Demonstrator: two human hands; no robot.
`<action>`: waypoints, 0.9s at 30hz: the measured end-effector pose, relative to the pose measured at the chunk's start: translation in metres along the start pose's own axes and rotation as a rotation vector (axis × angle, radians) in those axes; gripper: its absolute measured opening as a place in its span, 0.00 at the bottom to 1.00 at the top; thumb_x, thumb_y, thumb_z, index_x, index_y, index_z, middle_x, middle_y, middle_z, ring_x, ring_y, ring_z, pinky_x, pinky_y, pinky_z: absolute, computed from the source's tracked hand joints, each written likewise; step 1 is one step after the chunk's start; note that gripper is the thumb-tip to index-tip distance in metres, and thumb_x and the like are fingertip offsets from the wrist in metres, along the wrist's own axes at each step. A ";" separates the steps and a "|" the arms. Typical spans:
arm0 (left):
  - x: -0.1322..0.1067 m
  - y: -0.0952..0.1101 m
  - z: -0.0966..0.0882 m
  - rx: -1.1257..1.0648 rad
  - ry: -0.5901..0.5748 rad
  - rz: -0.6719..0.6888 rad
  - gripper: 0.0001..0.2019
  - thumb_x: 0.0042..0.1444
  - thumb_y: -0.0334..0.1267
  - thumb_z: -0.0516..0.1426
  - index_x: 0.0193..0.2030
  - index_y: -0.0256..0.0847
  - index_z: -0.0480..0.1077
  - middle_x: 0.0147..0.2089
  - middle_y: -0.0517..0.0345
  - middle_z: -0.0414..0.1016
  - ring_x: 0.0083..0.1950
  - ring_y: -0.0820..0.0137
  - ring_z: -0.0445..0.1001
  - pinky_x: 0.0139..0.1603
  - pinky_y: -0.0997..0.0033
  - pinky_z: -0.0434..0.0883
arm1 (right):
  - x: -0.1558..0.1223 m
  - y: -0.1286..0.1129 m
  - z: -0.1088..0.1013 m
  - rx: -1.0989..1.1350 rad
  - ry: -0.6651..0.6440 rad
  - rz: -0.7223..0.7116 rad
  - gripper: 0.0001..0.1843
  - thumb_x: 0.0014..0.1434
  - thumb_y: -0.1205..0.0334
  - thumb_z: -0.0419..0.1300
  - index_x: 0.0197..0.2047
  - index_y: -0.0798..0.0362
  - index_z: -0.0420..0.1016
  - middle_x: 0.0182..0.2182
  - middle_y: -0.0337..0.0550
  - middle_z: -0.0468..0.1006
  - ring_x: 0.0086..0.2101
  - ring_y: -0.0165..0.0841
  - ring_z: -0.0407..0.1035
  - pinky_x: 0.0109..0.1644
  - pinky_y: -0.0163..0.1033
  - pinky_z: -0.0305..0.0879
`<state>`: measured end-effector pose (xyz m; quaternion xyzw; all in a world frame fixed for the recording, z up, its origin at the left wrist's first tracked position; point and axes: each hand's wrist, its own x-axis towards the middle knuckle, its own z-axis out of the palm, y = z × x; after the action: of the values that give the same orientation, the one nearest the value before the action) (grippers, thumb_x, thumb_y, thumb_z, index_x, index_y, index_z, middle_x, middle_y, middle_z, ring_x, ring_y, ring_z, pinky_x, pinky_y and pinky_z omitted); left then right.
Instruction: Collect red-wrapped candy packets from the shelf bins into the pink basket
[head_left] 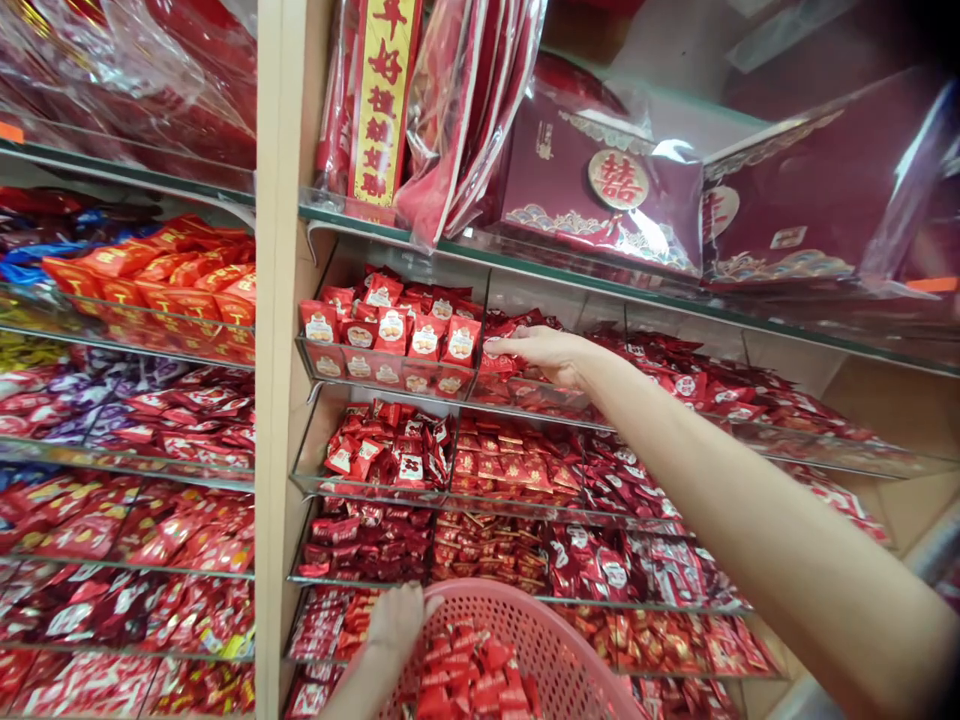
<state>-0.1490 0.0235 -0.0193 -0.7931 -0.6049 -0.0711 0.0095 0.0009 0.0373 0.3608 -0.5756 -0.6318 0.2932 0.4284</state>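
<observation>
**Shelving.** A shelf unit (277, 400) with glass shelves fills the view. It carries rows of clear bins (390, 378) stocked with wrapped sweets. Dark red gift boxes (607, 190) in plastic film stand on the upper shelf.

**Basket.** A pink mesh basket (559, 625) sits low in the view, in front of the lower bins. It is partly filled with red sweets (472, 675).

**Hands.** The hands are well apart. The left hand (395, 620) is closed around the basket's near rim. The right hand (544, 352) reaches into a bin in the top row, palm down and fingers stretched flat on the stock. Nothing is seen pinched in it.

**Sweets in hand.** The sweets under the right hand (517, 322) lie loose in the second compartment from the left, beside white-labelled packets (390, 330).

- Handling, as judged: each piece is light, and the glossy film wrappers are probably slippery and crinkly.
- The contents look firm enough to take a pinch.
- The best hold is across the body or by a crimped wrapper end, or several can be scooped with curled fingers.

**Appearance.** The pieces are small and red, with pale markings too fine to read.
</observation>
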 end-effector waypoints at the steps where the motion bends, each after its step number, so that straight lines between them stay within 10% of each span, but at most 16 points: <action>1: 0.000 0.000 0.000 -0.001 -0.006 0.000 0.24 0.54 0.49 0.40 0.36 0.34 0.70 0.32 0.46 0.74 0.35 0.61 0.72 0.33 0.64 0.68 | 0.001 0.002 0.001 0.022 0.010 -0.014 0.19 0.35 0.57 0.66 0.30 0.56 0.69 0.26 0.43 0.74 0.25 0.28 0.66 0.25 0.34 0.62; 10: -0.001 0.004 -0.003 -0.011 -0.051 -0.007 0.26 0.53 0.52 0.40 0.36 0.33 0.69 0.33 0.43 0.73 0.36 0.61 0.72 0.32 0.65 0.68 | -0.002 0.005 -0.011 0.303 0.135 -0.110 0.13 0.49 0.61 0.57 0.35 0.62 0.67 0.35 0.48 0.74 0.29 0.24 0.68 0.32 0.33 0.64; 16: -0.001 0.006 -0.005 -0.035 -0.078 -0.016 0.29 0.52 0.55 0.38 0.37 0.32 0.69 0.33 0.42 0.73 0.36 0.59 0.72 0.31 0.64 0.67 | -0.062 0.021 -0.024 0.331 0.108 -0.295 0.13 0.53 0.57 0.52 0.40 0.54 0.66 0.48 0.43 0.66 0.38 0.23 0.66 0.42 0.34 0.62; 18: -0.001 0.007 -0.006 -0.038 -0.092 -0.017 0.29 0.52 0.55 0.38 0.37 0.32 0.69 0.33 0.42 0.73 0.35 0.59 0.72 0.31 0.64 0.67 | -0.091 0.046 -0.008 0.373 0.014 -0.336 0.12 0.52 0.58 0.54 0.41 0.51 0.67 0.45 0.40 0.69 0.40 0.27 0.66 0.45 0.37 0.62; 27: 0.000 0.007 -0.002 -0.052 -0.132 -0.030 0.29 0.53 0.54 0.37 0.40 0.33 0.69 0.33 0.42 0.73 0.36 0.61 0.72 0.33 0.65 0.67 | -0.183 0.221 0.124 0.513 -0.480 0.331 0.22 0.47 0.55 0.58 0.46 0.51 0.65 0.38 0.41 0.72 0.38 0.32 0.66 0.44 0.42 0.61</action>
<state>-0.1425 0.0216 -0.0164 -0.7870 -0.6139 -0.0346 -0.0519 -0.0089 -0.0903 0.0756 -0.4590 -0.5187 0.6332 0.3453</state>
